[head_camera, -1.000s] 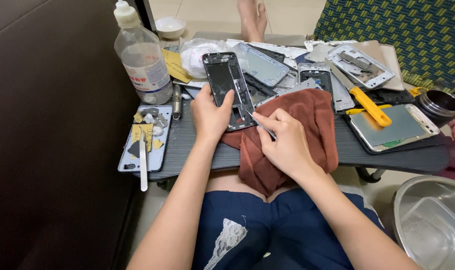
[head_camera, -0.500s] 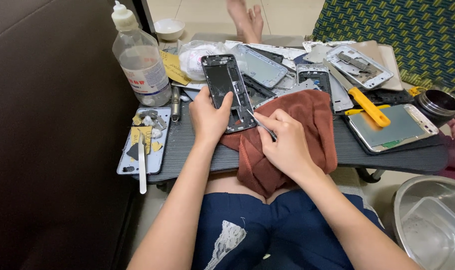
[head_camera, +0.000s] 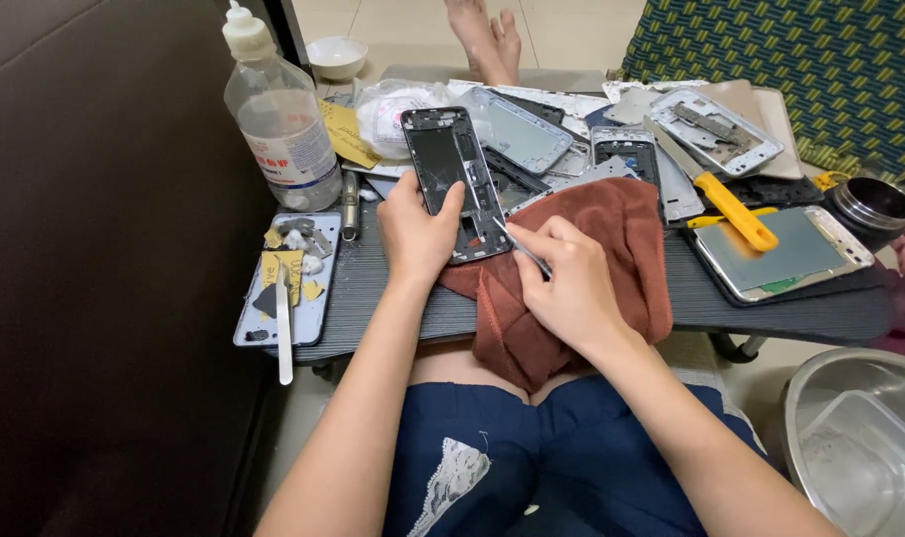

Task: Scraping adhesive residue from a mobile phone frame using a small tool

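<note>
My left hand [head_camera: 421, 231] grips the lower end of a dark, stripped phone frame [head_camera: 451, 171], holding it tilted up over the small dark table [head_camera: 393, 298]. My right hand [head_camera: 564, 278] pinches thin metal tweezers [head_camera: 520, 247], their tip touching the frame's lower right edge. A rust-brown cloth [head_camera: 622, 224] lies under my right hand and hangs over the table's near edge onto my lap.
A clear plastic bottle [head_camera: 278, 124] stands at the back left. A phone back [head_camera: 291, 278] with scraps and a metal pry tool [head_camera: 283, 323] lies left. Several phone parts, a yellow-handled scraper [head_camera: 731, 209], a phone [head_camera: 783, 254], a steel bowl [head_camera: 860, 447] and someone's bare feet [head_camera: 484, 35] surround.
Both hands stay on the frame and tweezers; the tweezers' tip shifts slightly along the frame's lower edge. The view has dipped a little.
</note>
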